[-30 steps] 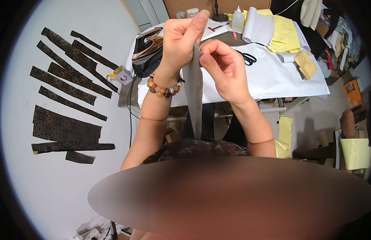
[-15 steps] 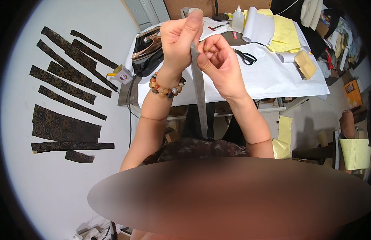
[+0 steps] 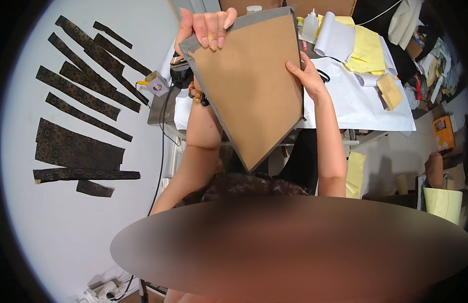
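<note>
Raised over the table is a flat brown card panel [image 3: 254, 81] with a grey fabric border folded over its edges. It tapers to a point towards my body, and its brown face is turned up to me. My left hand [image 3: 206, 30] grips the upper left edge, several fingers lying over the brown face. On the right edge, my right hand [image 3: 312, 81] pinches the panel, thumb on the face and the other fingers partly hidden. A dark iron [image 3: 182, 76] shows only in part behind my left wrist.
Black scissors [image 3: 323, 76] lie right of the panel on a white-covered table [image 3: 355, 108]. Behind are a squeeze bottle [image 3: 310, 26], white paper [image 3: 336, 40] and yellow sheets [image 3: 367, 53]. Patterned dark cloth pieces [image 3: 77, 144] are spread on the pale surface at left. A black cable [image 3: 160, 131] hangs alongside.
The panel, seen before as a thin grey strip edge-on, has turned so its brown face shows. My left hand has shifted left along its edge; my right hand has moved right and lower.
</note>
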`<action>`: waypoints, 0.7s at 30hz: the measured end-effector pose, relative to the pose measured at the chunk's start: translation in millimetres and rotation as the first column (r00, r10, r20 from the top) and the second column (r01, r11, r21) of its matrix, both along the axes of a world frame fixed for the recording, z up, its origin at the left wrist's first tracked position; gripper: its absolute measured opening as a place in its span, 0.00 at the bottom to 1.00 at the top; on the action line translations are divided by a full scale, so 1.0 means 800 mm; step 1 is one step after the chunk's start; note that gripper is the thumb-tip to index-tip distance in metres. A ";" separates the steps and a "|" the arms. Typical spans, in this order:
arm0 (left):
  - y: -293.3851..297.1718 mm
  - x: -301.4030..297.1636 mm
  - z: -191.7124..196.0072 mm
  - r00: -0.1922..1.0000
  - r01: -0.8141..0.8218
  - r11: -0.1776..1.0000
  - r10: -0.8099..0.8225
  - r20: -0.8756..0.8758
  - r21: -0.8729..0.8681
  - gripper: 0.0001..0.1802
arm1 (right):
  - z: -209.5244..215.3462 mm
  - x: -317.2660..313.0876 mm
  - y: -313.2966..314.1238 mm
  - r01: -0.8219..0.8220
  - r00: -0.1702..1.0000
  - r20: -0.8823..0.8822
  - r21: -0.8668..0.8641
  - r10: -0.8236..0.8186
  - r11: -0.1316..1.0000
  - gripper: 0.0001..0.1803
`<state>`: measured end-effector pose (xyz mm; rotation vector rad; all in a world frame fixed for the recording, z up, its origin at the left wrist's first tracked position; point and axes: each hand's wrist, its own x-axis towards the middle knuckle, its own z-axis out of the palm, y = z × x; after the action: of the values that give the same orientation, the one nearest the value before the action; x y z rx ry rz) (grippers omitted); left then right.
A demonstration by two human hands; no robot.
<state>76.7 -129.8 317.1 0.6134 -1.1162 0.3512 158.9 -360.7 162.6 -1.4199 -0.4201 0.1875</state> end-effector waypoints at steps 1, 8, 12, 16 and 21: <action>0.006 0.012 -0.007 0.997 0.047 0.999 -0.048 0.059 0.021 0.39 | 0.000 0.000 -0.002 -0.056 0.998 -0.011 0.076 0.057 0.996 0.41; 0.000 0.009 -0.056 0.835 -0.306 0.951 0.248 -0.491 -0.039 0.35 | -0.017 0.025 -0.020 -0.050 0.984 -0.147 0.326 0.103 0.944 0.25; 0.031 -0.022 -0.113 0.703 -0.314 0.939 0.330 -0.630 0.141 0.35 | -0.020 0.026 -0.026 0.035 0.987 -0.158 0.282 0.011 0.959 0.23; 0.042 -0.024 -0.119 0.740 -0.310 0.937 0.344 -0.578 0.161 0.25 | -0.019 0.016 -0.026 0.093 0.987 -0.152 0.253 -0.055 0.963 0.23; 0.043 -0.027 -0.127 0.603 -0.600 0.755 0.645 -0.470 0.266 0.19 | -0.010 -0.010 -0.021 0.165 0.985 -0.088 0.218 -0.149 0.962 0.22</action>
<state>54.7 -95.7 215.5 1.1064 -0.3269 0.6914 151.2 -377.6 154.4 -1.2129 -0.2592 0.0589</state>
